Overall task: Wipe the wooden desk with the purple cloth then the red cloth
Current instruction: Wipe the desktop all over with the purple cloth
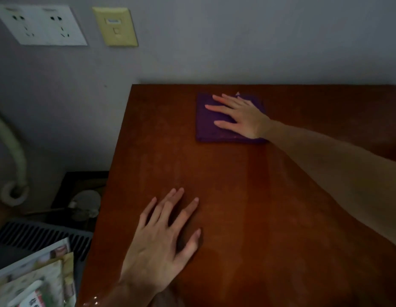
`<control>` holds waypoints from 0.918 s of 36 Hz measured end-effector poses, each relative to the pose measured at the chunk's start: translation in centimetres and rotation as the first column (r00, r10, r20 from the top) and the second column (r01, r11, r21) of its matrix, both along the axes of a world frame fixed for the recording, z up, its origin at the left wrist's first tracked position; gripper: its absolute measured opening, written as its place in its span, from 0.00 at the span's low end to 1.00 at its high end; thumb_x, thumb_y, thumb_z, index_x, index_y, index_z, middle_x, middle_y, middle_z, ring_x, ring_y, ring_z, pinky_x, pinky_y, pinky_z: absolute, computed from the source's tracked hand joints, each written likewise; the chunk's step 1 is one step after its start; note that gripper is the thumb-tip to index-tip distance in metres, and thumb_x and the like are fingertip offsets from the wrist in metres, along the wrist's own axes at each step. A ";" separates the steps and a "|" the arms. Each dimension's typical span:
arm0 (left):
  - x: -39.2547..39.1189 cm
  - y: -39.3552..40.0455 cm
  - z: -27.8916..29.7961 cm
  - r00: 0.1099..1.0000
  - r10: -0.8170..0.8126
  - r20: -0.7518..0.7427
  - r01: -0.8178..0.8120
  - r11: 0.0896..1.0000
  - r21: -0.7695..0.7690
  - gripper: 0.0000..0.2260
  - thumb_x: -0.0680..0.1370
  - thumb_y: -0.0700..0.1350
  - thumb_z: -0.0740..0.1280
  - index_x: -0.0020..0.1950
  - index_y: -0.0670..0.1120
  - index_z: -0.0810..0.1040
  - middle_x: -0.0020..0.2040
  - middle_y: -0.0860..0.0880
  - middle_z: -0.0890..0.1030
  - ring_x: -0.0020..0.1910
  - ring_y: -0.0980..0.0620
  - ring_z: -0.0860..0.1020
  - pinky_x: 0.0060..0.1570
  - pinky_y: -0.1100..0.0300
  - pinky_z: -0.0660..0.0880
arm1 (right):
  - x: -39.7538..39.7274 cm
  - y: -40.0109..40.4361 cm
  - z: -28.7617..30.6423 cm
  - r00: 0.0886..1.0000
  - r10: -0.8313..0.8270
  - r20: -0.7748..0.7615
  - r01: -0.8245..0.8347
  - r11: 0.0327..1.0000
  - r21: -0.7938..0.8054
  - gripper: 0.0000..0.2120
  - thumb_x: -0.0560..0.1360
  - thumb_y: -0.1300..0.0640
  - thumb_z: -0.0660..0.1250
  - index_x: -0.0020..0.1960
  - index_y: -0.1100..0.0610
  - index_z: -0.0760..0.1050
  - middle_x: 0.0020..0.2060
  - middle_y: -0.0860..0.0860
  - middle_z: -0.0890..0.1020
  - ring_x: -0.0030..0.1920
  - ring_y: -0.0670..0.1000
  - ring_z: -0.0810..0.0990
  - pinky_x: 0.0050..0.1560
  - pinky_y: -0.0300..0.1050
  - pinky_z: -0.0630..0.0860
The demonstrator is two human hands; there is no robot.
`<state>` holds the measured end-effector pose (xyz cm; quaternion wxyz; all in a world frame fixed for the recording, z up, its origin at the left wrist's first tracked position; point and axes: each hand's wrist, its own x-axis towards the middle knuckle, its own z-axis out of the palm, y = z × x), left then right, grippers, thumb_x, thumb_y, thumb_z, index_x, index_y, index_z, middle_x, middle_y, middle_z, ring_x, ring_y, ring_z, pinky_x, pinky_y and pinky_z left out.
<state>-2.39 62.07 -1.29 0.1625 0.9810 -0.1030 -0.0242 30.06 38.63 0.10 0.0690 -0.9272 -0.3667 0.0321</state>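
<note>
Spreading beneath both hands, the wooden desk (248, 196) is a broad slab of reddish-brown wood with a smooth, faintly glossy top and a straight left edge running just left of the left hand (161, 238). Beyond the far edge, past the fingertips of the right hand (239, 117), rises a plain grey wall (236, 41) with a matte finish. Far left of the left hand, off the desk, a pale curved hose (14, 151) hangs down and ends in a ring, and nearer the person a dark slatted grille (37, 238) lies under a stack of glossy printed papers (35, 280). High on the wall, up and left of the right hand, sit a white rectangular double socket plate (39, 24) and, beside it, a smaller cream-yellow switch plate (115, 26).

The purple cloth (211, 129) is a folded, roughly square pad of soft, nubby fabric lying flat near the desk's far edge, directly under the right hand. That hand rests palm-down on it, fingers straight and spread, pressing rather than gripping; a small pale corner shows just beyond its fingers. The left hand lies flat on the bare wood near the front left of the desk, well apart from the cloth, fingers extended and slightly fanned, holding nothing.
</note>
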 end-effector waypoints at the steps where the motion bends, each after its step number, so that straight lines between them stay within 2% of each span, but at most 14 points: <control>1: 0.1 0.1 0.0 1.000 -0.001 0.002 0.001 1.000 -0.001 0.27 0.83 0.67 0.49 0.80 0.61 0.60 0.80 0.54 0.61 0.81 0.56 0.55 0.78 0.51 0.50 | 0.6 0.2 0.0 0.999 -0.041 -0.006 0.042 0.999 0.023 0.31 0.78 0.27 0.47 0.80 0.33 0.56 0.83 0.43 0.55 0.83 0.48 0.51 0.80 0.57 0.50; 3: 0.2 0.1 -0.1 1.000 -0.003 0.015 0.003 1.000 -0.001 0.27 0.82 0.67 0.50 0.80 0.61 0.59 0.80 0.55 0.61 0.81 0.57 0.54 0.78 0.52 0.49 | 1.3 0.7 0.1 0.991 -0.132 -0.010 0.133 0.989 0.068 0.33 0.77 0.26 0.48 0.80 0.34 0.58 0.83 0.44 0.57 0.83 0.49 0.52 0.80 0.57 0.50; 7: 0.2 0.1 0.1 0.999 0.010 0.050 -0.011 1.000 0.007 0.27 0.82 0.67 0.51 0.80 0.63 0.58 0.80 0.55 0.60 0.81 0.59 0.50 0.79 0.56 0.44 | 1.5 1.7 0.2 0.957 -0.289 -0.025 0.290 0.953 0.085 0.28 0.82 0.31 0.53 0.80 0.35 0.58 0.83 0.46 0.56 0.83 0.50 0.51 0.80 0.56 0.46; 11: 0.0 -0.1 0.1 0.999 0.011 0.047 -0.011 1.000 0.014 0.27 0.82 0.68 0.50 0.80 0.63 0.56 0.81 0.55 0.58 0.81 0.60 0.48 0.79 0.59 0.41 | 0.1 1.8 0.0 0.917 -0.397 -0.032 0.399 0.915 0.066 0.30 0.82 0.30 0.48 0.82 0.37 0.54 0.84 0.48 0.52 0.83 0.52 0.49 0.81 0.57 0.44; 16: -0.2 -0.4 0.0 0.997 0.016 0.080 -0.017 1.000 0.010 0.27 0.82 0.67 0.50 0.80 0.64 0.56 0.81 0.56 0.56 0.81 0.62 0.46 0.79 0.59 0.42 | -4.8 1.2 -0.5 0.870 -0.491 -0.045 0.492 0.870 0.032 0.31 0.83 0.31 0.44 0.83 0.39 0.49 0.84 0.49 0.49 0.83 0.53 0.45 0.81 0.57 0.42; 23: -0.3 -0.2 0.1 0.995 0.023 0.093 -0.020 0.999 -0.026 0.26 0.81 0.66 0.53 0.79 0.62 0.61 0.81 0.55 0.60 0.80 0.60 0.51 0.79 0.59 0.44 | -19.9 -3.0 -1.3 0.918 -0.396 0.008 0.395 0.917 0.055 0.35 0.78 0.30 0.40 0.83 0.39 0.52 0.84 0.50 0.54 0.83 0.54 0.50 0.80 0.59 0.48; 29: -1.3 -1.9 0.4 0.983 0.132 0.127 -0.123 0.989 -0.081 0.24 0.81 0.62 0.56 0.74 0.55 0.73 0.75 0.50 0.71 0.76 0.50 0.66 0.73 0.53 0.61 | -34.7 -8.1 -1.6 0.953 -0.299 0.054 0.292 0.950 0.108 0.32 0.82 0.32 0.51 0.83 0.39 0.53 0.83 0.48 0.55 0.83 0.52 0.54 0.79 0.59 0.55; 31: -1.3 -3.3 0.6 0.976 0.163 0.142 -0.146 0.982 -0.121 0.23 0.82 0.61 0.56 0.73 0.54 0.75 0.73 0.50 0.73 0.73 0.50 0.69 0.70 0.52 0.65 | -36.5 -9.2 -1.4 0.965 -0.261 0.036 0.256 0.960 0.111 0.32 0.81 0.32 0.53 0.82 0.39 0.55 0.83 0.47 0.57 0.82 0.52 0.57 0.76 0.58 0.59; 33: -0.9 -5.2 0.8 0.977 0.162 0.139 -0.136 0.975 -0.177 0.23 0.82 0.60 0.56 0.73 0.53 0.74 0.71 0.53 0.73 0.70 0.52 0.72 0.68 0.54 0.66 | -36.1 -10.3 -0.9 0.983 -0.183 0.012 0.182 0.979 0.090 0.31 0.81 0.30 0.52 0.82 0.37 0.54 0.83 0.45 0.56 0.82 0.51 0.56 0.75 0.58 0.58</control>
